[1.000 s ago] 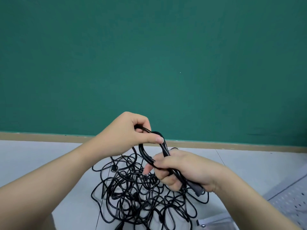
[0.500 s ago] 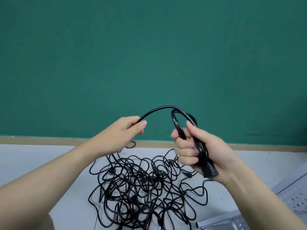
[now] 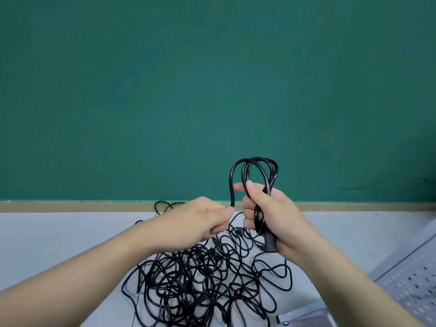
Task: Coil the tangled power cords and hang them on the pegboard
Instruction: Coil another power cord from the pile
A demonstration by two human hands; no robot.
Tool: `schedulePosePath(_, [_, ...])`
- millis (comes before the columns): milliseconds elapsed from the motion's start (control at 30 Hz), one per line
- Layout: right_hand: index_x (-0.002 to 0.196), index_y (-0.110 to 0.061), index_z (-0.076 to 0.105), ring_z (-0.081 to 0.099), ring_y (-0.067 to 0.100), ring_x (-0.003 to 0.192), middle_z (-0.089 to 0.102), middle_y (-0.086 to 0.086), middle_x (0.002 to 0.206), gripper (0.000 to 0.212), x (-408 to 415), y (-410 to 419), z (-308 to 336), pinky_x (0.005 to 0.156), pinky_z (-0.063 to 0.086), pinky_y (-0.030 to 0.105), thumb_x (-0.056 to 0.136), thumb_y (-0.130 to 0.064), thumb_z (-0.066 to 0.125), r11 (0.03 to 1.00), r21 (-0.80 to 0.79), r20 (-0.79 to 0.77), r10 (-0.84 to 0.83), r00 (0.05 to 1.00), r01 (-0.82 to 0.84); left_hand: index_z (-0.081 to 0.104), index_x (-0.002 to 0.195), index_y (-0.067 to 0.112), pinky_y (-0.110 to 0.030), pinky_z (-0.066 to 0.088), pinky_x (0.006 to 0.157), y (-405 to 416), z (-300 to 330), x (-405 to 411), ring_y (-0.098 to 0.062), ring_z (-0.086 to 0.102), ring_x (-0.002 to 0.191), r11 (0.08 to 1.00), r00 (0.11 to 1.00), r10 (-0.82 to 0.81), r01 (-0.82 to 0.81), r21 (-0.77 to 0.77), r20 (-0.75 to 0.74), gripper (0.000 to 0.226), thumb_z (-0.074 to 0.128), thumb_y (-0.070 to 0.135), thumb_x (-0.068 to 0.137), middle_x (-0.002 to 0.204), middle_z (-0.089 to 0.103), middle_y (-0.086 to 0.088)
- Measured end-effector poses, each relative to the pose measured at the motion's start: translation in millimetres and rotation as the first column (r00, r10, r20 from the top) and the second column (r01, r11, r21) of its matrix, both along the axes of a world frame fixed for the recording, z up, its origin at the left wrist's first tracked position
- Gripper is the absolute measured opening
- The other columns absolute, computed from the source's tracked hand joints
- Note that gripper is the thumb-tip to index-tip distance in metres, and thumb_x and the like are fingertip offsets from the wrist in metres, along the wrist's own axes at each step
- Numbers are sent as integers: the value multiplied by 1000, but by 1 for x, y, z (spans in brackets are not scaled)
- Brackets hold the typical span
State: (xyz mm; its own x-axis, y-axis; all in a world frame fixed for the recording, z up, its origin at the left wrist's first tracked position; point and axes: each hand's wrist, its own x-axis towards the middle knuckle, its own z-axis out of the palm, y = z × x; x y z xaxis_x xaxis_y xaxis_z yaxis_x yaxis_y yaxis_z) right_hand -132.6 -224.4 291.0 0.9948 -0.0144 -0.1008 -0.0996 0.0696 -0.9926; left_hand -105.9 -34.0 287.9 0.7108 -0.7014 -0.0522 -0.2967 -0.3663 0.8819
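A heap of tangled black power cords (image 3: pixel 200 279) lies on the grey floor below my hands. My right hand (image 3: pixel 271 215) grips a small coil (image 3: pixel 257 171) of one black cord, its loops standing up above my fist and the plug end (image 3: pixel 270 241) sticking out below. My left hand (image 3: pixel 200 220) pinches the same cord just left of the coil, where the strand comes down from the loops. A white pegboard (image 3: pixel 410 282) lies flat at the lower right.
A green wall (image 3: pixel 212 90) with a tan baseboard (image 3: pixel 70 206) rises right behind the heap. The pegboard's metal frame corner (image 3: pixel 304 315) lies next to the heap's right side. Grey floor (image 3: pixel 59 232) stretches to the left.
Another loop has been laid onto the coil in my right hand. My left hand has slid down along the cord and closer to my right hand.
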Motion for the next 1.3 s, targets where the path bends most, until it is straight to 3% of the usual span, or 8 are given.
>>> schedulePosePath(167, [97,-18,77,47,16,57,47,4,66,34,-6,10,-5,58,42,29,107,-37,51,983,-166,-4,73,997,-73,42,59,23,-38,19,56,-5,1,-10,-28,21,59,994,995,-97,98,42,-12,50,37,52,101,60,29,-6])
schedulePosePath(367, [83,-17,58,39,13,58,42,-3,67,33,-10,13,0,57,36,25,106,-40,51,988,-137,-48,63,997,-69,40,65,24,-32,26,52,-6,3,-16,-17,26,55,986,992,-110,101,132,67,51,35,43,111,61,32,2])
schedulePosePath(500, [84,-14,54,53,17,65,55,1,72,31,-4,8,9,63,46,28,107,-35,52,995,99,-65,2,998,4,44,68,22,-30,30,55,-6,2,-15,-12,29,55,976,983,-97,63,210,155,50,33,47,110,61,35,6])
schedulePosePath(633, [83,-13,53,56,16,54,53,1,66,30,2,-12,23,60,59,35,107,-30,50,876,473,-128,-38,991,95,42,67,24,-35,34,62,6,4,-6,-15,32,60,967,974,-72,15,255,214,50,32,61,100,63,35,8])
schedulePosePath(800, [81,-14,50,33,8,46,33,-6,63,30,8,-29,27,43,37,20,108,-27,46,710,681,-191,-67,979,181,48,76,22,-33,38,61,31,18,7,-11,36,61,965,955,-15,-64,256,295,40,47,50,105,66,39,10])
schedulePosePath(933, [86,-12,51,29,11,52,33,-4,65,28,14,-32,27,44,35,22,108,-29,47,755,611,-165,-169,972,236,59,79,16,-24,33,51,49,35,7,-10,32,55,990,933,92,-123,66,348,31,62,39,100,61,41,-1])
schedulePosePath(1100, [106,-4,61,43,12,51,48,-1,67,24,13,-13,3,49,45,26,108,-27,52,960,179,-91,-200,976,213,64,80,20,-20,28,46,37,30,-4,-8,29,50,985,898,170,-144,-95,405,22,64,33,98,60,44,-4])
schedulePosePath(1300, [92,-20,68,43,14,60,55,-8,65,28,10,20,-10,72,44,41,106,-39,53,992,-124,-98,-27,995,15,61,84,23,-37,34,53,30,18,3,-30,42,57,976,859,217,-181,-121,464,24,60,40,101,66,53,-14])
